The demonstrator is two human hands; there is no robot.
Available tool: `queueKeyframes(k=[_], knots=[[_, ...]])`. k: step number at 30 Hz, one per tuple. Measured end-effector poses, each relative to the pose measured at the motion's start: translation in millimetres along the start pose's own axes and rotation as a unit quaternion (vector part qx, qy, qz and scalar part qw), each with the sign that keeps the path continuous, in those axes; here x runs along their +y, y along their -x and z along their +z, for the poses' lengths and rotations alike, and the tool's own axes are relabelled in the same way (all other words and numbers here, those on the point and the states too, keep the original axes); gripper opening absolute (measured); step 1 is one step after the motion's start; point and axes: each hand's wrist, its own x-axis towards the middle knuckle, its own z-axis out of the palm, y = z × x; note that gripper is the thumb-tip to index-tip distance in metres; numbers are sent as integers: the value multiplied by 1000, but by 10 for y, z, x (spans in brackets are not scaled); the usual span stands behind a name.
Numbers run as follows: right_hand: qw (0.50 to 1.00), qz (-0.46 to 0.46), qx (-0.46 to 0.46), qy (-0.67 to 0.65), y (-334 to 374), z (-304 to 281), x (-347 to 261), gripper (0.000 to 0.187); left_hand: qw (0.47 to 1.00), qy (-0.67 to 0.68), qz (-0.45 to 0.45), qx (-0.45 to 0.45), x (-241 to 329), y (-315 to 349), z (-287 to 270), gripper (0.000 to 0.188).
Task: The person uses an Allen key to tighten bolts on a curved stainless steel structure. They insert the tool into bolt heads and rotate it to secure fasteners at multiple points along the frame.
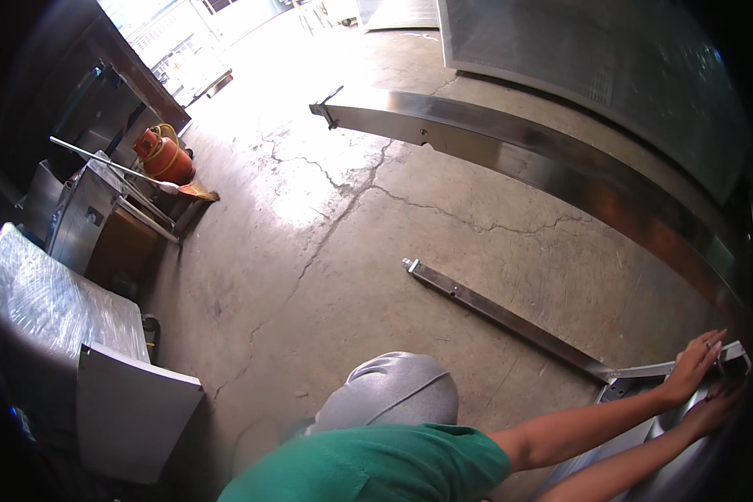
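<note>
Both my bare arms reach to the far right, the left from a green sleeve. My left hand [694,366] lies on the pale metal edge [649,371] of a metal frame, near its corner, with fingers stretched out. Just below it, my right hand [714,410] reaches into shadow beside the same frame; its fingers are mostly hidden. A dark metal leg [514,321] with a light foot at its tip runs from the frame across the floor. Beyond my hands, a long shiny steel panel [527,163] curves across the view.
My grey-clad knee [402,389] is low in the middle. At left are a white panel [134,410], a plastic-wrapped piece [58,284], a broom [194,192] and an orange gas cylinder [164,157]. A large grey metal panel [594,75] stands far right. Cracks cross the concrete floor [335,276].
</note>
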Motion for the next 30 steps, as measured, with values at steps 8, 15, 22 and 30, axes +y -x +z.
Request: queueKeyframes(k=[8, 15, 22, 30], knots=[[990, -34, 136, 26, 1501, 136, -833, 52, 994, 102, -40, -21, 793, 517, -146, 39], [948, 33, 282, -146, 2060, 154, -1277, 57, 981, 94, -103, -133, 1183, 750, 135, 43], [943, -3, 143, -300, 1852, 138, -1155, 47, 993, 54, -5, -105, 896, 442, 395, 35], [917, 44, 158, -364, 1752, 265, -1120, 47, 993, 29, -4, -110, 903, 330, 380, 35]])
